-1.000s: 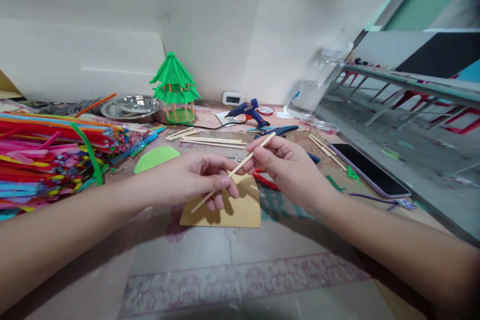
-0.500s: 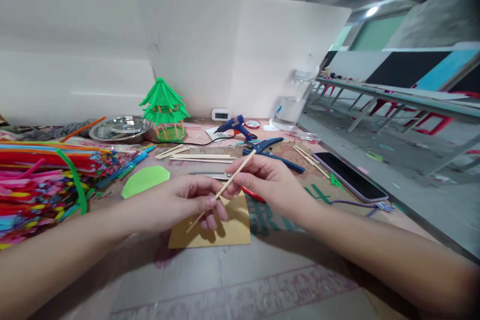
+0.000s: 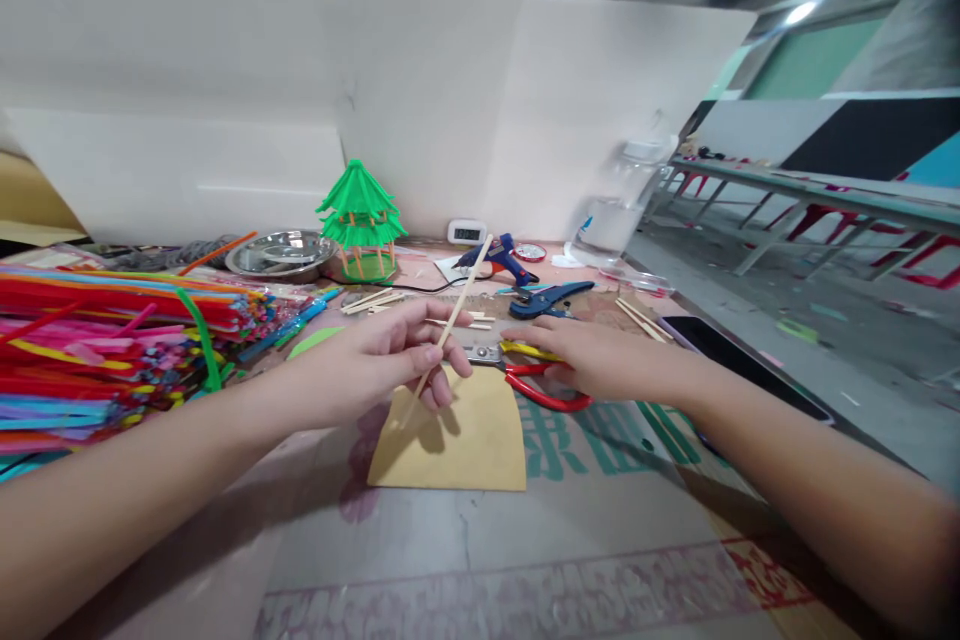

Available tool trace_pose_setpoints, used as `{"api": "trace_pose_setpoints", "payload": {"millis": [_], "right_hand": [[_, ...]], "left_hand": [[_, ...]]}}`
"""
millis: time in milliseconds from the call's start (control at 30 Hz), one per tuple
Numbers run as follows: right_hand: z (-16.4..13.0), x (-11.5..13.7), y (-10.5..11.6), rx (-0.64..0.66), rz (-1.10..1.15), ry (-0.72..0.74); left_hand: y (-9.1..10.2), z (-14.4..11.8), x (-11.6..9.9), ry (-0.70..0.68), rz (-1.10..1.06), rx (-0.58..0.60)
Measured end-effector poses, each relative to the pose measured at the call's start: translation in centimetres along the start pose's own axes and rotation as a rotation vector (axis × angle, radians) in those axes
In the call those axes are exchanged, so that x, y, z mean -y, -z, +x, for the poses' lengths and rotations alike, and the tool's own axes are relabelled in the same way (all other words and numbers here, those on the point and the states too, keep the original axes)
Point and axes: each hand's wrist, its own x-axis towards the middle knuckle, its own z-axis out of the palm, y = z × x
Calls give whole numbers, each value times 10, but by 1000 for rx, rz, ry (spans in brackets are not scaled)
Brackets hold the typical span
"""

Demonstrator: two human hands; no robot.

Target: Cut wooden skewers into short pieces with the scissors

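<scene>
A thin wooden stick point(image 3: 465, 292) stands tilted in my left hand point(image 3: 409, 357), pinched between thumb and fingers, its upper end pointing up and away. My right hand point(image 3: 592, 352) lies palm down over the scissors point(image 3: 551, 398), with fingers stretched out at their red and yellow handles; whether it touches them I cannot tell. Below my left hand is a piece of tan card point(image 3: 457, 450) with a curved side. Just beyond my right fingertips lie blue-handled cutting pliers point(image 3: 551, 300). More wooden sticks point(image 3: 480, 320) lie behind my left hand, partly hidden.
Bundles of coloured pipe cleaners point(image 3: 97, 350) fill the left side. Along the back stand a green pagoda model point(image 3: 360, 220), a metal dish point(image 3: 281, 255), a timer point(image 3: 466, 232), a glue gun point(image 3: 510, 260) and a clear water jug point(image 3: 611, 210). A phone point(image 3: 742, 365) lies at the right edge.
My right hand has let go of the stick and moved right, over the scissors. My left hand keeps the stick, now tilted more upright. The view has turned slightly left.
</scene>
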Motion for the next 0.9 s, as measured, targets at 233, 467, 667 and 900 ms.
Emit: {"api": "trace_pose_setpoints", "payload": {"millis": [233,467,667,900], "right_hand": [[12,-7,-22,-131,109,63],[23,0,-29,-414,581,-77],[7,25,-5,-407,625,-9],[-11,52,-2,-294,572,42]], "left_hand": [[6,-4,-6,-80,10,-12],[8,-4,-11,-220,-26,-203],[10,-3,-12,-298,-152,-300],[6,-4,-16,-272,-128,-321]]}}
